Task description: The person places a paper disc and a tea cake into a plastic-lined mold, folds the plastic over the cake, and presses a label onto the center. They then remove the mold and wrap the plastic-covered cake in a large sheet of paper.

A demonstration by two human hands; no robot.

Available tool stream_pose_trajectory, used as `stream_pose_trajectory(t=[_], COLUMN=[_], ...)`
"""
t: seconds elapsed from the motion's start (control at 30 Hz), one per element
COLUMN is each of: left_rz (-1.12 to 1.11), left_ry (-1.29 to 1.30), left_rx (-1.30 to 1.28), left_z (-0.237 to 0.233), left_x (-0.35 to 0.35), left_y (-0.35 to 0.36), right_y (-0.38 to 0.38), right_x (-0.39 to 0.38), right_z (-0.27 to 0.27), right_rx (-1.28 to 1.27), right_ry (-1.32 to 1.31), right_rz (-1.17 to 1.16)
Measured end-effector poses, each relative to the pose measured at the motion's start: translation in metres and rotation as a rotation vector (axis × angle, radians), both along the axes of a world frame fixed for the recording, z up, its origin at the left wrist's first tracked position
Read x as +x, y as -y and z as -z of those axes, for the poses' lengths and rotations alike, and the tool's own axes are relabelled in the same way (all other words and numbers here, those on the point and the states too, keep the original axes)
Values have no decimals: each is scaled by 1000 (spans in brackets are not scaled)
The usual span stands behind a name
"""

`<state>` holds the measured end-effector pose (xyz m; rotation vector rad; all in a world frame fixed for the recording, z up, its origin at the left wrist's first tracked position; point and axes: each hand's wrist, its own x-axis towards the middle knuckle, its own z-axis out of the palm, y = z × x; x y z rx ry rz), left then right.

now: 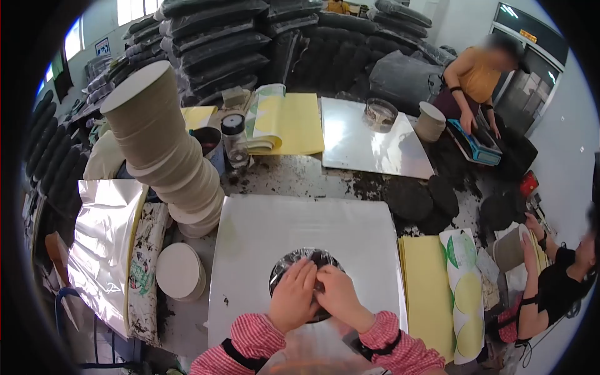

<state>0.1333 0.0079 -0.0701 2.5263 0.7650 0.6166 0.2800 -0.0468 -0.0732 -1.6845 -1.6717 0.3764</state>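
On a white board [262,234] in front of me lies a round dark object [279,265] covered with shiny clear film. My left hand [295,295] rests on its left part, with the fingers stretched out and lying flat. From the right, my right hand [339,295] presses on the same object; its fingers are curled together, and what they pinch is too small to make out. Both hands nearly touch over the middle and hide much of it.
A tall leaning stack of pale discs [150,119] and a shorter one [180,270] stand left. Yellow sheets [426,294] lie right. Behind are a jar [235,140], a second board [369,147] and dark round pieces [409,197]. Two people [478,78] [556,281] work at right.
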Motion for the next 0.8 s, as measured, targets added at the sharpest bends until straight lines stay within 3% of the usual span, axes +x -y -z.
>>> stream_pose_trajectory(t=[0.03, 0.1, 0.13, 0.2, 0.27, 0.33, 0.4, 0.43, 0.5, 0.63, 0.67, 0.73, 0.8], left_rz=[7, 7, 21, -25, 10, -14, 1, -15, -8, -11, -3, 9, -6], left_ry=[-50, -91, -94, -98, -109, -179, -183, -201, -204, -210, -231, -239, -236], left_rx=[76, 129, 126, 130, 163, 147, 150, 151, 152, 158, 173, 168, 162], left_z=[7, 10, 10, 7, 5, 3, 2, 2, 3, 3, 2, 2, 1], left_x=[0, 1, 1, 4, 6, 6, 8, 8, 7, 8, 8, 7, 8], left_y=[0, 2, 3, 5, 5, 6, 6, 6, 7, 6, 7, 10, 8], right_y=[0, 16, 12, -4, -5, 5, 33, 49, 98, 149, 147, 140, 141], right_x=[6, 21, 22, 19, 9, 37, 94, 148, 245, 328, 329, 334, 353], right_z=[-12, -33, -25, 8, 19, 8, -5, 14, 42, 97, 84, 57, 59], right_rx=[22, -229, -230, -152, -106, 6, 117, 235, 140, 106, 101, -233, -207], right_ry=[10, -465, -471, 90, 102, -174, -150, 53, 465, 768, 767, 570, 528], right_rz=[-7, -113, -99, -127, -22, -78, 351, 496, 766, 976, 968, 900, 915])
